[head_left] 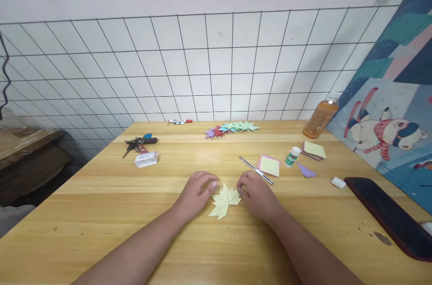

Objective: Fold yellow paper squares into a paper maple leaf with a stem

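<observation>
A pale yellow folded-paper maple leaf (pixel 222 204) lies on the wooden table between my two hands. At its upper left is my left hand (pixel 197 191), fingers curved and the thumb a little apart from the forefinger; the thumb tip is by the leaf's edge. My right hand (pixel 258 195) is closed at the leaf's right tip, with thumb and forefinger pinching there; the exact contact is partly hidden. Just beyond my right hand lies a slim silver utility knife (pixel 255 170), beside a stack of square pink and yellow paper (pixel 269 166).
Finished paper leaves (pixel 232 128) lie at the back. A glue stick (pixel 292 157), more paper squares (pixel 313 150), a purple paper piece (pixel 306 170), an eraser (pixel 338 182), a phone (pixel 388 213) and a bottle (pixel 320 116) stand right; keys (pixel 138 143), a small box (pixel 146 159) and a marker (pixel 180 122) left.
</observation>
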`<state>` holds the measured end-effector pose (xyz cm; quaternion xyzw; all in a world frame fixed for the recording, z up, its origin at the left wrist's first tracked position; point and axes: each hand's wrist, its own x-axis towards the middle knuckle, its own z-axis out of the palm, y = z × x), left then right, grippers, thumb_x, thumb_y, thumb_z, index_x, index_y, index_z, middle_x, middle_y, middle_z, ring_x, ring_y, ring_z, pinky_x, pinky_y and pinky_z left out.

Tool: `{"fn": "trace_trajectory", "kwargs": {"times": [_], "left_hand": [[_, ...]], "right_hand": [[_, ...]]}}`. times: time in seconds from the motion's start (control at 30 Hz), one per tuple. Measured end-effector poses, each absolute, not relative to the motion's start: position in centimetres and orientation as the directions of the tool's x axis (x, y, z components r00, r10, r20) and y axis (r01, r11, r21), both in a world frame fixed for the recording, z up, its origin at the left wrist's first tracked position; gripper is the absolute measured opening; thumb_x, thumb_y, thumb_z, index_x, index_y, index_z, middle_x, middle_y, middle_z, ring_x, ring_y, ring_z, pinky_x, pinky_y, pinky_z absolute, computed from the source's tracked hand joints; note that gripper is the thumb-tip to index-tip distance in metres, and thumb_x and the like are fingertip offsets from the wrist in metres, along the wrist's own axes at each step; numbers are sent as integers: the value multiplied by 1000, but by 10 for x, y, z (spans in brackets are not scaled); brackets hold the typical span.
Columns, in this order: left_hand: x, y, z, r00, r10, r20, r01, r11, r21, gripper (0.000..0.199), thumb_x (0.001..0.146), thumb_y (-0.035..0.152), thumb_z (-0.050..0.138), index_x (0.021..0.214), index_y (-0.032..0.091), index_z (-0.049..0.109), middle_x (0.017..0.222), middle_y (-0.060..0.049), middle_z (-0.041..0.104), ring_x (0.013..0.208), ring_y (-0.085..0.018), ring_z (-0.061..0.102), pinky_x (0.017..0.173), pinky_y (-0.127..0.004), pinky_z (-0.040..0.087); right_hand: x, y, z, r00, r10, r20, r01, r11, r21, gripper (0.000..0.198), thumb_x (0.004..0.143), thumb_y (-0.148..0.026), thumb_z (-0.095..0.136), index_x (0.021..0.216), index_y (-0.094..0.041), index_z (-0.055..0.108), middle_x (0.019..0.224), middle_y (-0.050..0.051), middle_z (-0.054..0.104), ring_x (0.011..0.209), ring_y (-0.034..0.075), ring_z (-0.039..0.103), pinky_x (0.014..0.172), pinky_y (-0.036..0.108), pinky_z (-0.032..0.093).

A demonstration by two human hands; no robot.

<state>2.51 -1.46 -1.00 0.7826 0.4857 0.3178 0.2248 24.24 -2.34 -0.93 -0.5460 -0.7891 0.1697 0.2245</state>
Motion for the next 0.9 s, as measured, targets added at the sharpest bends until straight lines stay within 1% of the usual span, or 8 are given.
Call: {"fn": "trace_trajectory", "kwargs": {"times": [0.13, 0.23, 0.4, 0.53, 0.63, 0.73, 0.77, 0.9], "left_hand": [[27, -14, -10, 297, 913, 280, 604, -406, 685, 29, 87, 38, 43, 97, 23, 65, 97, -5, 65, 97, -22, 54, 87, -36, 41], [26, -13, -11, 284, 917, 280, 583, -397, 709, 30, 87, 39, 42, 96, 23, 66, 97, -5, 66, 97, -22, 55, 87, -36, 41], [25, -12, -11, 288, 917, 277, 559, -396, 729, 30, 88, 39, 42, 96, 22, 66, 97, -6, 65, 97, -22, 54, 88, -36, 40], [24, -12, -9, 297, 917, 265, 533, -390, 751, 29, 88, 38, 43, 95, 21, 65, 97, -6, 64, 98, -22, 54, 89, -36, 38], [24, -13, -8, 300, 919, 256, 486, -378, 788, 28, 88, 39, 43, 96, 22, 65, 99, -6, 64, 100, -23, 53, 90, -37, 37], [22, -15, -8, 291, 923, 254, 372, -353, 858, 30, 86, 41, 47, 102, 21, 62, 106, -8, 62, 106, -25, 51, 94, -38, 35], [21, -15, -9, 289, 923, 253, 312, -341, 887, 32, 85, 42, 49, 106, 21, 60, 109, -9, 61, 109, -26, 50, 96, -39, 34], [18, -12, -15, 309, 917, 252, 14, -269, 963, 50, 81, 48, 54, 123, 22, 48, 121, -12, 54, 119, -28, 43, 101, -41, 27]], "right_hand": [[240, -27, -9, -328, 934, 143, 760, 350, -548, 13, 85, -26, 47, 88, -21, 59, 85, 3, 58, 82, 18, 52, 72, 28, 38], [238, -32, -9, -348, 922, 170, 756, 383, -531, 25, 75, -32, 62, 97, -22, 57, 93, 4, 57, 90, 21, 50, 79, 31, 36], [238, -34, -10, -333, 933, 133, 726, 344, -595, 24, 60, -24, 73, 75, -20, 55, 91, 1, 55, 86, 19, 49, 75, 28, 36], [239, -31, -11, -314, 947, 59, 654, 262, -710, 17, 61, -17, 68, 66, -20, 52, 75, -2, 55, 73, 15, 49, 66, 25, 35], [238, -30, -14, -313, 950, 15, 618, 216, -756, 13, 65, -16, 62, 74, -21, 53, 67, -5, 55, 61, 11, 48, 57, 22, 34], [235, -30, -16, -267, 964, -12, 528, 136, -838, 35, 65, -15, 60, 99, -24, 54, 75, -5, 59, 60, 11, 50, 58, 22, 38], [235, -30, -17, -238, 971, -30, 486, 92, -869, 37, 65, -16, 60, 101, -24, 56, 76, -4, 60, 61, 11, 51, 59, 23, 39], [236, -28, -13, -150, 986, -77, 385, -13, -923, 11, 63, -23, 62, 74, -20, 63, 68, -2, 60, 61, 14, 52, 59, 25, 38]]}}
